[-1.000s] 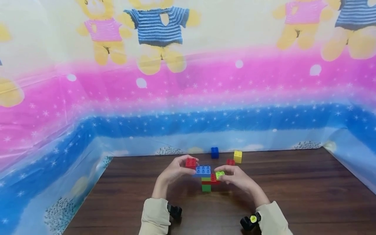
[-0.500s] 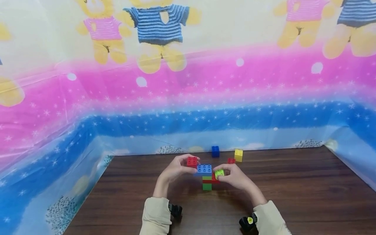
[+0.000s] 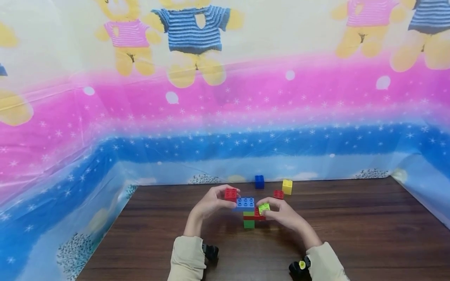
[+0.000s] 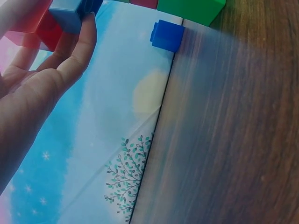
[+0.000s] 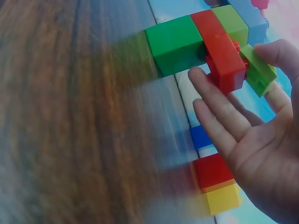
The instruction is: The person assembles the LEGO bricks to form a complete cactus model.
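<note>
— Bricks stacked where?
— Block tower is stood mid-worktop, a blue brick seated on top.
— And the hands?
— A red brick is pinched by the left hand; a lime brick is pinched against the tower by the right hand fingers.

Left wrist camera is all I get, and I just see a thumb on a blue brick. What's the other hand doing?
Observer: The right hand pinches a lime brick at the right side of the tower.
Operator: How tall is the tower?
Observer: Four layers: a green base, a red layer, a light green layer, then the blue brick on top.
Operator: Any spare bricks?
Observer: Besides the loose blue one that you see, a yellow brick and a small red brick lie behind the tower.
</note>
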Demonstrator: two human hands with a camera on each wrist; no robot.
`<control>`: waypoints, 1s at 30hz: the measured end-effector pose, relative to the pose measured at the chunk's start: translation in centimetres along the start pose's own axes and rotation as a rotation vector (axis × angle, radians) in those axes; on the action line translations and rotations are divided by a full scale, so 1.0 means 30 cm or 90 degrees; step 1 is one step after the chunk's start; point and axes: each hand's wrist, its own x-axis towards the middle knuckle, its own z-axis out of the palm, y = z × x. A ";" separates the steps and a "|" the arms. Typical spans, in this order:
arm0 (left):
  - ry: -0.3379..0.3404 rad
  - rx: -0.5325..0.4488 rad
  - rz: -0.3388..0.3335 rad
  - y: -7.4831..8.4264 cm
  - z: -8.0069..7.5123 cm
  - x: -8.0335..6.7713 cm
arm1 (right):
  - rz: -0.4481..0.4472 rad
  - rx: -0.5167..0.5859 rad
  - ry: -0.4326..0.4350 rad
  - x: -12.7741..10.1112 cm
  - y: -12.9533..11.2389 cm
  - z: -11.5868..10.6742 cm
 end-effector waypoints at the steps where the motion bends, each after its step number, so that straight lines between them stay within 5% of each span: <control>1: 0.000 -0.001 -0.001 0.001 0.001 0.000 | 0.001 0.013 -0.006 0.000 0.001 -0.001; 12: 0.009 0.019 -0.019 0.009 0.007 0.000 | 0.022 0.188 -0.059 -0.003 0.021 -0.015; 30: -0.001 0.020 -0.006 0.017 0.005 -0.006 | 0.000 0.113 -0.005 0.003 0.019 -0.005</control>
